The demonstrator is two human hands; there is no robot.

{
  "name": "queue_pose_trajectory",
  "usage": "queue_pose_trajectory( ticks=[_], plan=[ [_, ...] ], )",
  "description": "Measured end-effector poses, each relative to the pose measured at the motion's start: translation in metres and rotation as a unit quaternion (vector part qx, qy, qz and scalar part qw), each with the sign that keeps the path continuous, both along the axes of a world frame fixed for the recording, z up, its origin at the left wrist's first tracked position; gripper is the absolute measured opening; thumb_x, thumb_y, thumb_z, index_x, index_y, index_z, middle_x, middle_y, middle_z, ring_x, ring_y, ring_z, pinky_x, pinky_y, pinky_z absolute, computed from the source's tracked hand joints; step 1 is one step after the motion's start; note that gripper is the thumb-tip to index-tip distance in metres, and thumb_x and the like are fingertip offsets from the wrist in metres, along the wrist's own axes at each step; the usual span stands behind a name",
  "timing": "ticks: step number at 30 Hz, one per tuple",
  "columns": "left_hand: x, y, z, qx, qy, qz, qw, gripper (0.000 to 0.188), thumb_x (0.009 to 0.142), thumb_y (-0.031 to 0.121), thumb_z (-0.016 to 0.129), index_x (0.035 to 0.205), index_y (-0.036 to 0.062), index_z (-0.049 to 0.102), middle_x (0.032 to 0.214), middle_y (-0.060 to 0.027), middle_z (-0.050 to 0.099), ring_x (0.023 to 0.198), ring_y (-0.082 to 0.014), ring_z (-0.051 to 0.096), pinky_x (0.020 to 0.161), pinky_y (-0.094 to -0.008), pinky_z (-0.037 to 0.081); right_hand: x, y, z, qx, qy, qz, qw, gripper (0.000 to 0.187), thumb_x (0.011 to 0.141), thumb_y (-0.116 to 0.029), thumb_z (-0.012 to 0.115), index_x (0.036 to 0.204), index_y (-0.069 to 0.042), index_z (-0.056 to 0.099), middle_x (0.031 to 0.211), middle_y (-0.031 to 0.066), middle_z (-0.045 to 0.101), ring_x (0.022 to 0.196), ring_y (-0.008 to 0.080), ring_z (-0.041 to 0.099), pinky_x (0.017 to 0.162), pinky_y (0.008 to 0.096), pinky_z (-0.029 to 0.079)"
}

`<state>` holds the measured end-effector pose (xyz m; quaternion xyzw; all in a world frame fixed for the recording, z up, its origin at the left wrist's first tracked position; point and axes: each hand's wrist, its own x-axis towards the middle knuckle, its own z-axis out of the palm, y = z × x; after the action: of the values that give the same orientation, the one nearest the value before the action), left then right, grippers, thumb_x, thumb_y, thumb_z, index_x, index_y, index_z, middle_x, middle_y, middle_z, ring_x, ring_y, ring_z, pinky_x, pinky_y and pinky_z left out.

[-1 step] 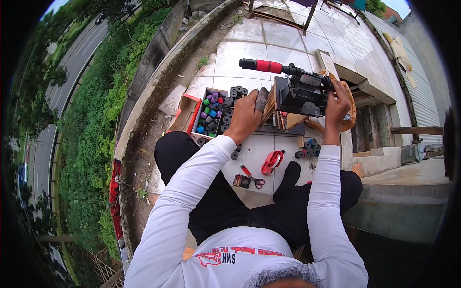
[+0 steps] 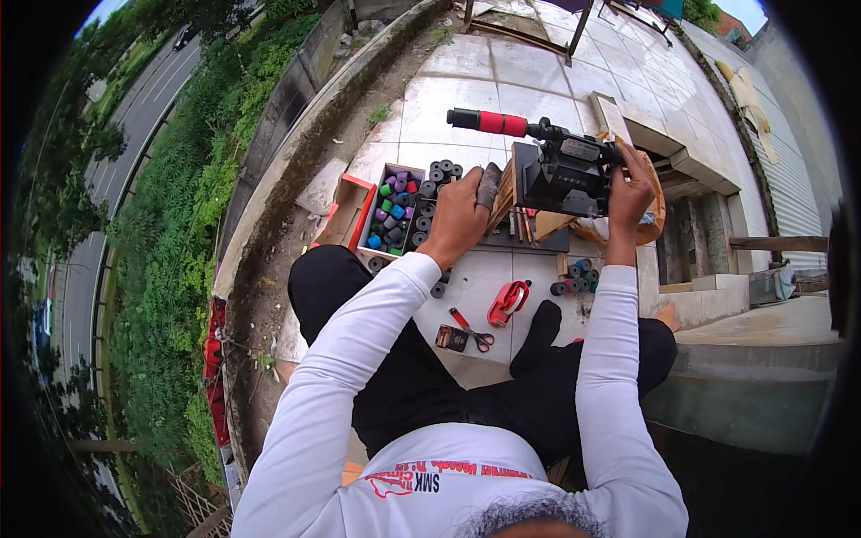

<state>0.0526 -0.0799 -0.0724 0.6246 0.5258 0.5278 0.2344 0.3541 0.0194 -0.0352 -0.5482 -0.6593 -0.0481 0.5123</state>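
Note:
A black machine [image 2: 568, 177] with a long handle banded in red [image 2: 502, 123] stands on a dark base ahead of me, its handle pointing left. My right hand [image 2: 630, 186] is at the machine's right end, fingers curled on a dark knob there. My left hand [image 2: 459, 218] is closed just left of the machine. A dark grey piece [image 2: 489, 186] shows at its fingertips, beside a stack of thin brown strips [image 2: 506, 193]. Whether that piece is a finger wrap or something held is unclear.
A box of coloured rolls [image 2: 393, 213] and several black rolls [image 2: 429, 190] lie left. More rolls [image 2: 578, 280] sit right. Between my legs are a red tape dispenser [image 2: 508, 303], scissors [image 2: 482, 341] and a small dark box [image 2: 452, 338]. A low wall [image 2: 260, 170] borders the left.
My right hand and cuff have shifted slightly away from me along the machine's right end. My left hand and the machine stay where they were.

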Motion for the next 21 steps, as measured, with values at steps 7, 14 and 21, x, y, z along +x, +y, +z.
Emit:
queue_pose_trajectory(
  ticks=[7, 14, 21],
  plan=[
    [0.001, 0.0, 0.001, -0.018, 0.008, -0.01, 1.0, 0.026, 0.107, 0.02, 0.058, 0.096, -0.0032, 0.059, 0.077, -0.0313, 0.063, 0.078, -0.0548, 0.063, 0.068, -0.0581, 0.047, 0.012, 0.057, -0.019, -0.005, -0.033, 0.043, 0.999, 0.041, 0.085, 0.01, 0.073, 0.121, -0.008, 0.082, 0.125, 0.0119, 0.08, 0.116, 0.0307, 0.076, 0.099, 0.0383, 0.059],
    [0.0, 0.001, -0.002, -0.003, 0.005, -0.002, 1.0, 0.024, 0.105, 0.018, 0.059, 0.096, -0.0034, 0.059, 0.08, -0.0321, 0.064, 0.08, -0.0549, 0.063, 0.07, -0.0587, 0.048, 0.016, 0.059, -0.046, -0.062, -0.004, 0.049, 0.997, 0.032, 0.088, 0.002, 0.076, 0.118, -0.007, 0.08, 0.118, 0.0146, 0.08, 0.11, 0.0329, 0.077, 0.094, 0.0399, 0.059],
    [-0.003, -0.001, 0.0, -0.017, -0.004, 0.0, 1.0, 0.022, 0.105, 0.017, 0.059, 0.096, -0.0033, 0.059, 0.08, -0.0326, 0.064, 0.081, -0.0556, 0.063, 0.07, -0.059, 0.047, 0.008, 0.024, -0.065, -0.024, -0.076, 0.06, 0.995, 0.029, 0.089, -0.006, 0.079, 0.118, -0.004, 0.079, 0.113, 0.0165, 0.079, 0.096, 0.0356, 0.078, 0.084, 0.0407, 0.059]
  ],
)
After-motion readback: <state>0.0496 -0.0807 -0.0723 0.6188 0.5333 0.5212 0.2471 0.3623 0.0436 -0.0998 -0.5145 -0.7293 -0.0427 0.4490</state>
